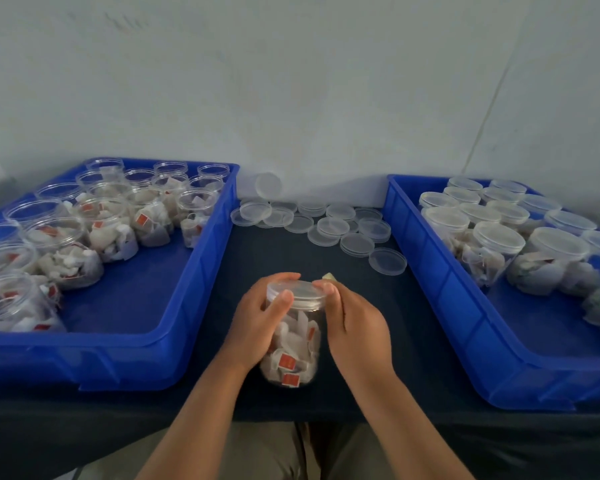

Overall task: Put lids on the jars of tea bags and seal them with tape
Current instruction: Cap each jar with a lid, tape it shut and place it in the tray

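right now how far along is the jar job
Done: the jars in the right bin wear lids; tape on them is too fine to see. In hand: the left hand grips one jar while the right hand pinches its lid, already on; a pale scrap beside it may be tape. Left: the open jars in the left bin, with loose lids waiting between the bins.

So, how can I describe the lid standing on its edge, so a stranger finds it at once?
Between the blue left bin and right bin, clear lids lie on the table. At the pile's back left, by the wall, one lid stands on its edge; all the others lie flat.
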